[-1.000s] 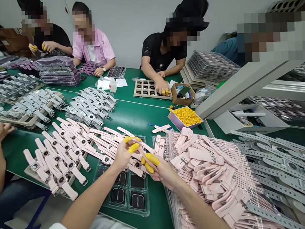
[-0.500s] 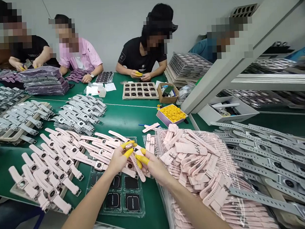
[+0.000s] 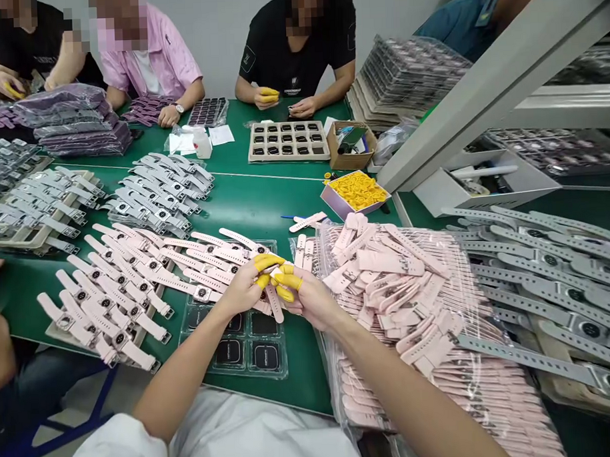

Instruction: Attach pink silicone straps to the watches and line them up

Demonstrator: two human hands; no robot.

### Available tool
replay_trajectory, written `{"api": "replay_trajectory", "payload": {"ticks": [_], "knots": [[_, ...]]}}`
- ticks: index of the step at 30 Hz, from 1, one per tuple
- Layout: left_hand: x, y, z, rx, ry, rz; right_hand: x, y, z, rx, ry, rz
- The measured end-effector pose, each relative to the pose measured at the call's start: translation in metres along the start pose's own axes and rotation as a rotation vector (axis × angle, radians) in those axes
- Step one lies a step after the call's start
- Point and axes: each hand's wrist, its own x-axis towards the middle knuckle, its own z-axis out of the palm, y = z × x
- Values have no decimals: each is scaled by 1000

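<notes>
My left hand (image 3: 243, 287), with yellow finger cots on its fingertips, is closed on a small watch case, mostly hidden by the fingers. Against it, my right hand (image 3: 315, 300), also in yellow finger cots, pinches a pale pink watch strap (image 3: 275, 305) whose holed end hangs below the fingers. The two hands meet, so I cannot tell whether strap and case are joined. Just behind them lie pink-strapped smartwatches (image 3: 201, 262) in rows. Below my hands sits a clear plastic tray (image 3: 284, 374) with dark square pieces in its compartments.
A large bagged pile of pink straps (image 3: 413, 318) lies to the right, beside grey-strapped watches (image 3: 547, 293). A box of yellow finger cots (image 3: 356, 192) stands ahead. More pink watches (image 3: 107, 295) cover the left. Co-workers sit across the green table (image 3: 254, 203); a slanted metal post (image 3: 460, 90) rises at right.
The view has tilted downward. My hands have come closer together, bringing the pink strap against the watch case, which is now more covered by fingers.
</notes>
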Motion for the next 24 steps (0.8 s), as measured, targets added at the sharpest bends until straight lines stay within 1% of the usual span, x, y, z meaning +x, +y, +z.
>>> {"api": "replay_trajectory", "payload": {"ticks": [3,6,11,12,14,16,18,20,24], "knots": [[-1,-1,5,-9,50,-30,1,1,4,48,2,-30],[-3,0,9,36,69,-9,0,4,5,90,15,-55],[-7,10,7,118,-8,-27,0,8,0,85,47,-52],[-8,11,6,154,-14,-25,0,9,-2,72,49,-43],[-9,12,4,297,-35,3,0,11,-4,33,58,-12],[-9,12,4,472,-88,36,-1,12,-6,-19,66,28],[-10,11,3,556,-138,49,-2,13,-7,-60,68,59],[-10,12,2,507,-153,50,-4,12,-8,-79,69,68],[-10,18,-3,293,-134,17,-6,7,-5,-99,81,47]]}}
